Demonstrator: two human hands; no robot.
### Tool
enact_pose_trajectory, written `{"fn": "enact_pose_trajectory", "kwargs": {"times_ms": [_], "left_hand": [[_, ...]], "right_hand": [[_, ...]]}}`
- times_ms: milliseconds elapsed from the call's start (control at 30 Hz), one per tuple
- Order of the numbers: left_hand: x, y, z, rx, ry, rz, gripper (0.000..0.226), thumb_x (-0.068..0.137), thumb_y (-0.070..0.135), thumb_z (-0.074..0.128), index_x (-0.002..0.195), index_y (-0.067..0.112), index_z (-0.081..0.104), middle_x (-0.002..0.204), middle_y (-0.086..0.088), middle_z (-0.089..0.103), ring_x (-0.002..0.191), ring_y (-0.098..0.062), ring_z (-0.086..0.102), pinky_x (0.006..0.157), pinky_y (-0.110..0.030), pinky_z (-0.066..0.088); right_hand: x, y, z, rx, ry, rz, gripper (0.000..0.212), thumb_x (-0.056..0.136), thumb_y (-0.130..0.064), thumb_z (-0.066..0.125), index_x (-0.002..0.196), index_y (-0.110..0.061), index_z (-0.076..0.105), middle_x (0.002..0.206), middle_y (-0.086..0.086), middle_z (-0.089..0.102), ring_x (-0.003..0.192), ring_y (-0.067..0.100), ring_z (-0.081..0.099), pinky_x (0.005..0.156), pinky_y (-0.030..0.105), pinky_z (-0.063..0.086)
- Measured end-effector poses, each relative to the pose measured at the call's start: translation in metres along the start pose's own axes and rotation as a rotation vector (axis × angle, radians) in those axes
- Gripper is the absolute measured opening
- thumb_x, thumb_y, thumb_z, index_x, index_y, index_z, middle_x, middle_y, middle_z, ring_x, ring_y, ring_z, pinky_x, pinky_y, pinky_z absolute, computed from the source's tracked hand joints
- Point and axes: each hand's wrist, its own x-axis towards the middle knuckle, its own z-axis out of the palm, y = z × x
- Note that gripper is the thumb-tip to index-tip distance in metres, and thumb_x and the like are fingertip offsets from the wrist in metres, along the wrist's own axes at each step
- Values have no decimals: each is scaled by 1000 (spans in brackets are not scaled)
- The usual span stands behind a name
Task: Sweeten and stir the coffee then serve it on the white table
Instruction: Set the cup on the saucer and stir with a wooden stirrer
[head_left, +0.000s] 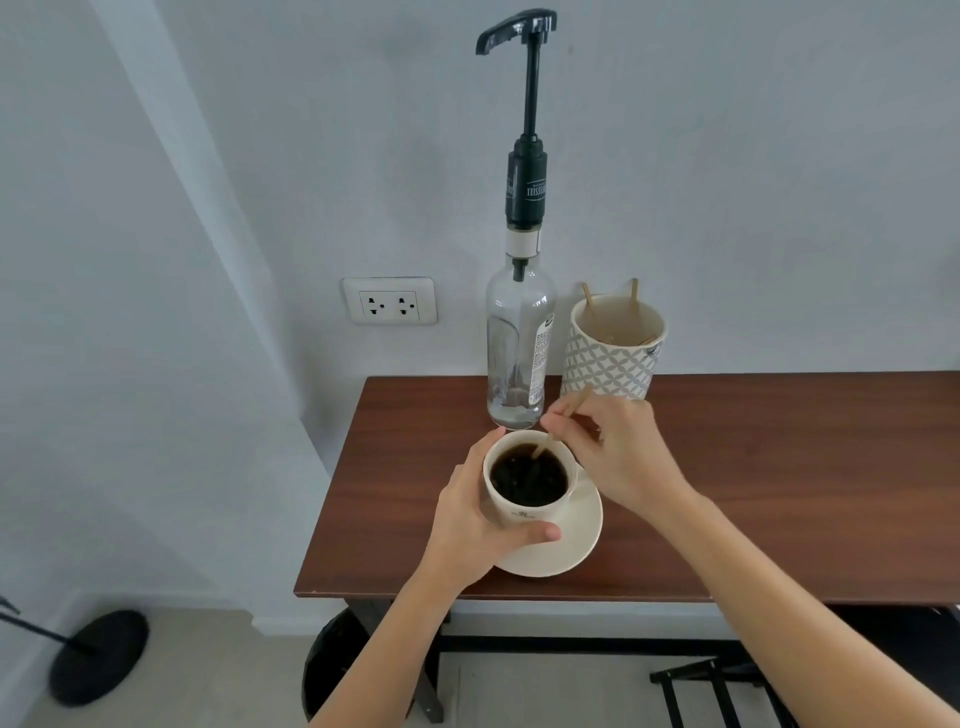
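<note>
A cream coffee cup (522, 512) full of dark coffee stands on a cream saucer (571, 540) near the left front of a brown wooden table (753, 467). My left hand (475, 519) wraps around the cup's left side, thumb across its front. My right hand (618, 452) pinches a thin wooden stir stick (574, 404) whose lower end dips into the coffee. Just behind the cup stands a clear syrup bottle (519, 348) with a tall black pump; little liquid shows at its bottom.
A patterned paper cup (610, 358) holding more wooden sticks stands at the wall to the right of the bottle. A wall socket (389, 301) sits to the left. Below are a black round stand base (98, 657) and dark table legs.
</note>
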Motion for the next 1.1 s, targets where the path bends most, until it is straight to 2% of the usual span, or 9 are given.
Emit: {"fn": "enact_pose_trajectory", "kwargs": {"times_ms": [133, 233, 433, 567, 700, 833, 933, 1033, 1100], "left_hand": [[0, 1, 0, -8, 2, -2, 99, 50, 73, 87, 134, 67, 35, 138, 31, 56, 136, -8, 51, 116, -47, 43], [1, -2, 1, -22, -2, -3, 102, 51, 71, 88, 138, 60, 38, 139, 24, 58, 136, -14, 53, 114, -50, 45], [0, -1, 1, -9, 3, 17, 97, 51, 72, 87, 133, 67, 36, 138, 27, 58, 136, -9, 52, 114, -48, 45], [1, 0, 0, -15, 6, 15, 96, 52, 72, 87, 133, 67, 36, 137, 27, 58, 135, -8, 53, 115, -48, 44], [1, -2, 0, -19, 0, 8, 99, 51, 72, 87, 135, 67, 35, 138, 22, 60, 134, -13, 55, 113, -51, 45], [1, -1, 1, -6, 3, 10, 97, 51, 72, 87, 134, 66, 36, 137, 25, 59, 135, -9, 53, 114, -49, 44], [1, 0, 0, -6, -1, 5, 97, 52, 71, 87, 134, 66, 36, 137, 27, 58, 135, -8, 52, 115, -48, 44], [0, -1, 0, -7, -2, 0, 98, 53, 67, 90, 135, 64, 36, 137, 24, 60, 135, -11, 54, 114, -49, 45], [0, -1, 0, -12, -1, 0, 99, 52, 68, 89, 136, 63, 37, 138, 23, 60, 134, -12, 54, 113, -49, 45]], "right_hand": [[-9, 3, -23, -50, -93, 52, 16, 88, -16, 68, 74, -12, 75, 67, -22, 67, 68, -5, 59, 63, 7, 39], [-16, -8, -11, 82, -171, 70, 18, 87, -17, 71, 70, -20, 75, 73, -21, 71, 70, 0, 63, 65, 8, 42], [-2, 2, -5, -76, 20, -3, 12, 88, -18, 69, 78, -14, 74, 76, -7, 73, 68, 9, 65, 67, 27, 50], [-12, -3, -22, -39, -138, 44, 17, 89, -16, 68, 73, -13, 74, 70, -17, 67, 65, -5, 59, 61, 10, 41], [-11, -9, 1, 130, -147, 28, 14, 87, -17, 72, 75, -24, 75, 76, -11, 73, 72, 5, 66, 68, 14, 48], [0, 2, -4, -4, 0, -34, 10, 87, -12, 70, 80, -8, 76, 74, -14, 70, 79, 9, 65, 71, 15, 48], [-5, 8, -21, -40, -62, 7, 13, 89, -12, 69, 78, -11, 75, 69, -20, 66, 79, 7, 64, 67, 6, 44], [-12, 2, -14, 109, -171, 69, 12, 88, -16, 70, 78, -16, 76, 74, -15, 72, 71, 11, 66, 66, 14, 48], [-12, -2, 0, 141, -137, 37, 9, 87, -16, 71, 81, -19, 77, 75, -12, 74, 71, 11, 66, 67, 17, 50]]}}
